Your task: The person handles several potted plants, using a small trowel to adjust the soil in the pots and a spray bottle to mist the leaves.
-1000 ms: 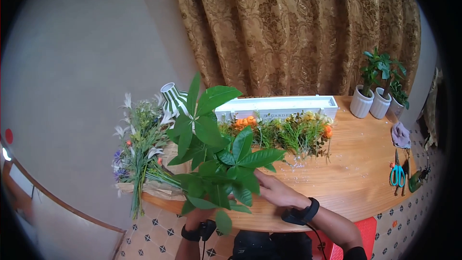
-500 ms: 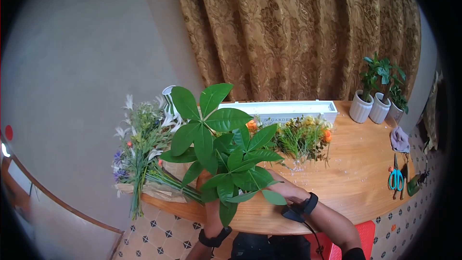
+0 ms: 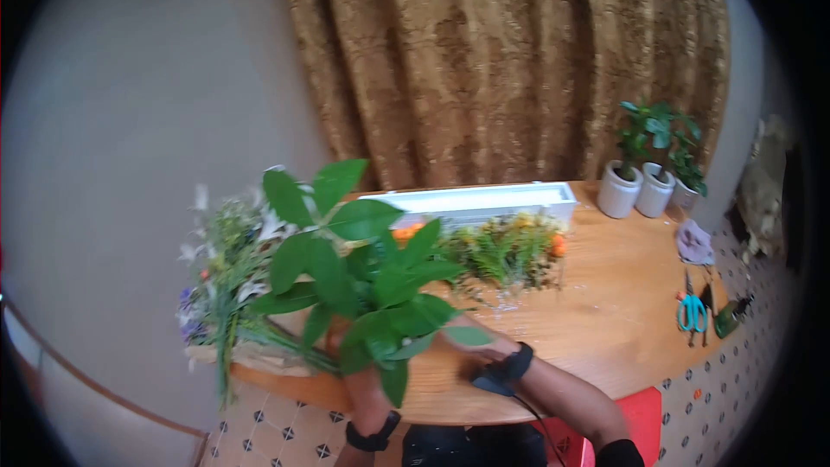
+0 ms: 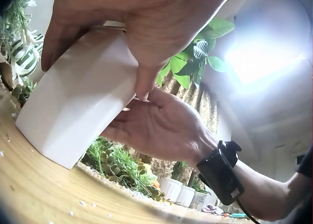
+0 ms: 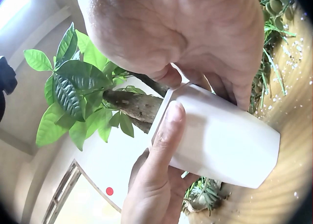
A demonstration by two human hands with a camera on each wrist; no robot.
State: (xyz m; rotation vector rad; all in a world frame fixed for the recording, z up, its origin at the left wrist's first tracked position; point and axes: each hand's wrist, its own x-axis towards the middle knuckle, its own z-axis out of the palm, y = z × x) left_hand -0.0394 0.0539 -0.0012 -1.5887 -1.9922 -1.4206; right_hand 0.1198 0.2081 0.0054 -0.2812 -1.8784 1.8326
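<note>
A potted plant [image 3: 354, 220] with broad green leaves stands near the table's front edge, its leaves covering most of both hands in the head view. Its white faceted pot [image 4: 83, 92] has its base at the tabletop. My left hand [image 4: 122, 18] grips the pot near the rim, with the thumb along one side and the fingers round the other. Across from it, my right hand [image 5: 181, 33] holds the rim with curled fingers. In the right wrist view, brown trunks [image 5: 134, 106] rise out of the pot, and the left thumb [image 5: 168, 131] lies on its wall.
Cut flowers [image 3: 229, 268] lie on brown paper at the left. A long white planter box [image 3: 484, 201] stands behind greenery with orange blooms [image 3: 501, 251]. Small potted plants [image 3: 621, 190], a cloth [image 3: 694, 242], teal-handled scissors [image 3: 692, 311] and a green bottle [image 3: 728, 320] are on the right.
The plant's leaves have swung round, and the left arm has come inward to the right. The head view has turned slightly, so the table things sit further left. Both hands stay at the pot.
</note>
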